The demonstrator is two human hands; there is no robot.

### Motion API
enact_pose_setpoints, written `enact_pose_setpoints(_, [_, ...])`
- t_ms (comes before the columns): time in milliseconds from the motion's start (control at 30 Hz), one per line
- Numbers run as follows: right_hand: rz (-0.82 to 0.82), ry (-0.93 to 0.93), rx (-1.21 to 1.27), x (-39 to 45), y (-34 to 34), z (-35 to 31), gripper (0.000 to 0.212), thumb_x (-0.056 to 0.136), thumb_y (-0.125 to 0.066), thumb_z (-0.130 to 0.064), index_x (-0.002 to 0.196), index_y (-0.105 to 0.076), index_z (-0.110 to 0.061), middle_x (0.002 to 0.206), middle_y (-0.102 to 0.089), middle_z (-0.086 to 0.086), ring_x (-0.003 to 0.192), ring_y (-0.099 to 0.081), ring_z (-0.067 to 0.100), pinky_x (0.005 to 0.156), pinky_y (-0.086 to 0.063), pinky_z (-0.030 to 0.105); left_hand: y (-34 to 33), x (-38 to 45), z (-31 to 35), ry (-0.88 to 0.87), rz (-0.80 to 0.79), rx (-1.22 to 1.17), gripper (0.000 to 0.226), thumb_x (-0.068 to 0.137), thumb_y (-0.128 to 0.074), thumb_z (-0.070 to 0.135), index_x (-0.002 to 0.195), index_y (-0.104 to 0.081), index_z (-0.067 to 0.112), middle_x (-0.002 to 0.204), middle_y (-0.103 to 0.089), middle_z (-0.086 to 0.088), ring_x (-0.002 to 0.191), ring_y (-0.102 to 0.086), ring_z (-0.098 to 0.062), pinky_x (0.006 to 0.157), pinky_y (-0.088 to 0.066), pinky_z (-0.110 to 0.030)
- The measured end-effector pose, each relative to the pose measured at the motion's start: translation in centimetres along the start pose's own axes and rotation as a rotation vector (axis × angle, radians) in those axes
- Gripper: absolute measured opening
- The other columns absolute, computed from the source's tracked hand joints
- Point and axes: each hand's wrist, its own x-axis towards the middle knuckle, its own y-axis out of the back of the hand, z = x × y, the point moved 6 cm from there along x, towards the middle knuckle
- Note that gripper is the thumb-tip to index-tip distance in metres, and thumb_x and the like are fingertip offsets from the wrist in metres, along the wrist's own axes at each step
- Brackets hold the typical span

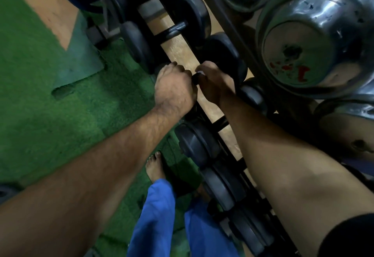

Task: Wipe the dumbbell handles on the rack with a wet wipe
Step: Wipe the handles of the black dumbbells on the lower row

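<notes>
1 head-worn view looks steeply down, close over the dumbbell rack [220,124], green floor [60,104] left of it.

The floor mat [66,115] is bright green with a grainy, turf-like texture; one panel [81,58] on it is a duller blue-green, and a bare patch of floor [50,11] beside it shows reddish tan. The dumbbells [194,147] on the lower rack are matt black, heads and handles alike. Between their heads a pale tan wooden strip [182,52] shows a fine grain. The large dumbbells [309,52] above are shiny silver chrome, one end face flecked with red paint and dark chips. The trousers [153,216] are vivid blue. A sleeve [352,238] is black.
</notes>
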Motion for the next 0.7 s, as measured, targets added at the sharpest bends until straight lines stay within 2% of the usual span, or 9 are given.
enact_pose_setpoints(100, [-0.109,0.117,-0.022,0.0,-1.5,-1.9,0.028,0.095,-0.043,-0.035,0.095,-0.066,-0.019,0.103,-0.063,0.004,0.096,-0.06,0.023,0.086,-0.049,0.043,-0.1,-0.2,-0.3,-0.005,0.01,-0.049,0.032,0.089,-0.049,0.032,0.092,-0.069,0.008,0.1,-0.066,-0.012,0.114,-0.055,-0.032,0.104,-0.038,-0.04])
enact_pose_setpoints(200, [-0.043,0.007,-0.11,0.9,0.4,-0.7,0.032,0.091,-0.036,-0.047,0.086,-0.059,-0.026,0.103,-0.062,-0.001,0.088,-0.058,0.019,0.076,-0.046,0.035,0.0,-0.3,-0.7,-0.042,0.008,-0.096,0.028,0.087,-0.05,0.03,0.095,-0.067,0.009,0.102,-0.066,-0.011,0.115,-0.054,-0.031,0.104,-0.039,-0.041])
enact_pose_setpoints(267, [-0.011,-0.109,-0.181,1.7,0.9,0.2,0.034,0.089,-0.034,-0.051,0.088,-0.058,-0.026,0.105,-0.058,-0.003,0.09,-0.06,0.02,0.069,-0.042,0.028,-0.1,-0.5,-1.1,-0.049,0.008,-0.132,0.031,0.089,-0.051,0.031,0.106,-0.065,0.009,0.116,-0.064,-0.011,0.125,-0.051,-0.03,0.11,-0.036,-0.042])
enact_pose_setpoints(333, [-0.044,-0.179,-0.252,2.2,0.2,-0.2,0.035,0.093,-0.036,-0.048,0.098,-0.063,-0.026,0.108,-0.06,-0.001,0.101,-0.063,0.026,0.069,-0.042,0.025,-0.2,-0.9,-1.7,-0.013,0.02,-0.156,0.043,0.092,-0.053,0.035,0.124,-0.06,0.007,0.135,-0.056,-0.012,0.136,-0.042,-0.028,0.117,-0.028,-0.042])
enact_pose_setpoints(433, [-0.119,-0.051,-0.408,2.2,-0.2,-2.7,0.045,0.097,-0.031,-0.044,0.11,-0.068,-0.022,0.119,-0.063,0.007,0.109,-0.06,0.034,0.083,-0.046,0.036,-0.4,-1.2,-2.1,0.041,0.022,-0.202,0.057,0.094,-0.051,0.036,0.141,-0.046,0.004,0.148,-0.044,-0.013,0.143,-0.032,-0.028,0.121,-0.019,-0.04])
enact_pose_setpoints(533, [-0.212,0.104,-0.328,1.3,-0.6,-3.1,0.064,0.086,-0.015,-0.056,0.109,-0.066,-0.024,0.113,-0.067,0.008,0.102,-0.063,0.035,0.081,-0.051,0.042,-0.5,-1.1,-2.2,0.061,0.011,-0.253,0.055,0.098,-0.045,0.03,0.145,-0.041,0.003,0.153,-0.038,-0.013,0.146,-0.027,-0.027,0.122,-0.014,-0.039])
enact_pose_setpoints(567, [-0.21,0.099,-0.214,0.7,-0.6,-2.7,0.059,0.088,-0.018,-0.057,0.107,-0.065,-0.027,0.109,-0.068,0.005,0.099,-0.064,0.032,0.081,-0.052,0.04,-0.5,-1.0,-2.3,0.063,0.009,-0.271,0.053,0.099,-0.043,0.028,0.146,-0.041,0.004,0.153,-0.038,-0.012,0.146,-0.026,-0.026,0.123,-0.013,-0.038])
enact_pose_setpoints(633, [-0.108,0.128,-0.003,-0.5,-0.3,-2.3,0.034,0.098,-0.036,-0.046,0.107,-0.065,-0.029,0.104,-0.068,-0.005,0.095,-0.065,0.018,0.081,-0.049,0.031,-0.5,-1.0,-2.4,0.068,0.014,-0.296,0.05,0.101,-0.04,0.025,0.146,-0.041,0.005,0.154,-0.038,-0.011,0.147,-0.025,-0.025,0.123,-0.012,-0.037])
enact_pose_setpoints(700, [0.009,0.108,0.048,-1.3,-0.1,-2.3,0.024,0.101,-0.042,-0.037,0.109,-0.064,-0.029,0.106,-0.066,-0.009,0.096,-0.063,0.012,0.083,-0.048,0.027,-0.5,-1.2,-2.4,0.062,0.018,-0.295,0.049,0.102,-0.039,0.025,0.147,-0.04,0.005,0.155,-0.036,-0.01,0.148,-0.024,-0.025,0.123,-0.01,-0.036])
